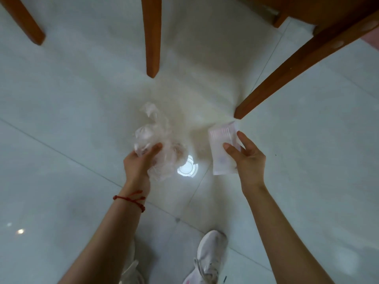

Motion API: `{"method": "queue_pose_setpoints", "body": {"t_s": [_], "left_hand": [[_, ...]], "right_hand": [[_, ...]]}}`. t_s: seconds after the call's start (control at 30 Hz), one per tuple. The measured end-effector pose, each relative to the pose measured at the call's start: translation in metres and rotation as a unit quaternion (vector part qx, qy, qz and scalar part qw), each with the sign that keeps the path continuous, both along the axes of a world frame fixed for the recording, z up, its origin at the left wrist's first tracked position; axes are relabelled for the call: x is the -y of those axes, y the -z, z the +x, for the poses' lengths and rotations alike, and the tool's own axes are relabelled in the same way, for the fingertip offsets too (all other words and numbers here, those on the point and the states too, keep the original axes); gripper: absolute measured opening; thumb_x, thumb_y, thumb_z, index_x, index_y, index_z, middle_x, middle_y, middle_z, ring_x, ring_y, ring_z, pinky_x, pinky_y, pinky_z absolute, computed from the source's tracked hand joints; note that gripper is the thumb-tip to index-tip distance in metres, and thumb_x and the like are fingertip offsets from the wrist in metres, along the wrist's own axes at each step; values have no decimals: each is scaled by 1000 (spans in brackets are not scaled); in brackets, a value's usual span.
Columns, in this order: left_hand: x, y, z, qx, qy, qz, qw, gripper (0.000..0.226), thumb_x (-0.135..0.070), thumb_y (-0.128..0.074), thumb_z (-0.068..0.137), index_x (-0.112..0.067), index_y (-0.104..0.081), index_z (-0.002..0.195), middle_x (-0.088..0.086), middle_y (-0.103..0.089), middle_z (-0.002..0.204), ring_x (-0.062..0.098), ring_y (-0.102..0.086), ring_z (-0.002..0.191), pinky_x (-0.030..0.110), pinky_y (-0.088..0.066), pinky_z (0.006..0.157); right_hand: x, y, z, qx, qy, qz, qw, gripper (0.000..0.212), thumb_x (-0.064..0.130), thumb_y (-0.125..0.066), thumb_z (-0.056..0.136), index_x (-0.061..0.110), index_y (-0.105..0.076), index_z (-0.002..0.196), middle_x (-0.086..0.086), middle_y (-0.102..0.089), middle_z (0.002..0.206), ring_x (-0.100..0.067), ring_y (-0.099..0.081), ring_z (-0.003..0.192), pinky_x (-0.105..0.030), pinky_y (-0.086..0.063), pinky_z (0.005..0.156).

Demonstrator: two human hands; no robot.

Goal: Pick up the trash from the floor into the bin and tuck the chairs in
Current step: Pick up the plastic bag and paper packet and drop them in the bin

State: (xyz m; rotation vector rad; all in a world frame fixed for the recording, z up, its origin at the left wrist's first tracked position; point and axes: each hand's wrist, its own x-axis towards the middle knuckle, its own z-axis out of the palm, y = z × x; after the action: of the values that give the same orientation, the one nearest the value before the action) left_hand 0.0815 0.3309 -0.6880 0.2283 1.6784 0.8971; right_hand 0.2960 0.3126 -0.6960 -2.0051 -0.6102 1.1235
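My left hand (139,162) grips a crumpled clear plastic bag (155,138) just above the pale tiled floor. In my right hand (244,158), a flat white wrapper (220,144) is pinched between thumb and fingers. A brown wooden chair stands right in front of me: one leg (152,37) ends just beyond the bag, another leg (287,78) slants down to the floor beside the wrapper. The bin is out of view.
A third wooden leg (22,19) stands at the far left, and the chair seat (320,9) overhangs the top right. My white shoes (207,259) are at the bottom. A bright ceiling-light reflection (186,168) glares on the tiles between my hands.
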Motion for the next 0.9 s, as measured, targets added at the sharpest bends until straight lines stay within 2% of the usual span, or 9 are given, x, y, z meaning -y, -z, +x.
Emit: {"method": "queue_pose_setpoints", "body": {"t_s": [0.1,0.17,0.23,0.33,0.4,0.53,0.63,0.8,0.9], "left_hand": [[10,-37,-6,-3,0,-5,1000,31,-7,-71,73,4,-63,100,12,-65,81,24,-61,70,37,-52,70],[16,-61,-12,-10,0,-7,1000,18,-8,-72,72,-2,-65,87,-1,-66,61,12,-61,54,26,-53,56],[21,-88,-18,-16,-5,-13,1000,10,-10,-72,72,-9,-64,75,-7,-63,49,6,-58,45,21,-51,48],[28,-131,-28,-28,-14,-25,999,11,-12,-74,71,-12,-63,70,-4,-61,51,8,-57,46,24,-50,51],[32,-159,-35,-33,-14,-24,999,12,-13,-74,70,-13,-63,69,0,-59,57,11,-55,49,24,-48,52],[35,-218,-48,-43,-22,-15,999,15,-14,-75,69,-15,-62,64,-10,-58,41,3,-54,41,16,-44,43],[34,-263,-57,-38,-32,-5,999,14,-12,-75,69,-14,-62,65,-12,-59,41,1,-54,40,14,-43,40],[32,-343,-75,-33,-45,8,998,12,-13,-76,69,-12,-64,68,-10,-59,42,4,-55,42,18,-45,43],[31,-395,-86,-27,-56,16,998,11,-12,-75,70,-9,-65,73,-7,-61,47,10,-56,46,25,-48,51]], "right_hand": [[10,-44,-6,2,-2,-7,1000,56,17,-79,67,18,-60,119,-5,-67,113,-12,-65,91,-22,-50,89],[16,-74,-8,-2,-5,-15,1000,55,17,-78,67,19,-60,119,0,-68,111,-11,-65,98,-34,-50,94],[20,-105,-10,-7,-7,-20,1000,55,16,-78,68,19,-60,119,2,-67,112,-9,-63,102,-35,-50,93],[22,-149,-16,-16,-10,-23,1000,55,15,-77,69,18,-59,120,0,-65,119,-7,-62,104,-29,-50,92],[22,-180,-21,-23,-15,-24,999,55,14,-77,69,18,-59,120,0,-64,120,-10,-60,108,-33,-48,95],[15,-243,-36,-37,-23,-23,999,54,14,-77,69,18,-59,120,2,-64,119,-10,-59,110,-38,-46,99],[7,-291,-48,-38,-36,-14,999,54,14,-77,69,19,-60,119,2,-65,119,-10,-60,108,-36,-48,97],[2,-372,-68,-38,-63,9,997,55,14,-77,68,18,-60,120,1,-64,121,-11,-60,109,-36,-48,97],[3,-420,-81,-52,-75,15,996,55,14,-78,68,18,-60,119,1,-63,121,-12,-59,111,-38,-47,98]]}}
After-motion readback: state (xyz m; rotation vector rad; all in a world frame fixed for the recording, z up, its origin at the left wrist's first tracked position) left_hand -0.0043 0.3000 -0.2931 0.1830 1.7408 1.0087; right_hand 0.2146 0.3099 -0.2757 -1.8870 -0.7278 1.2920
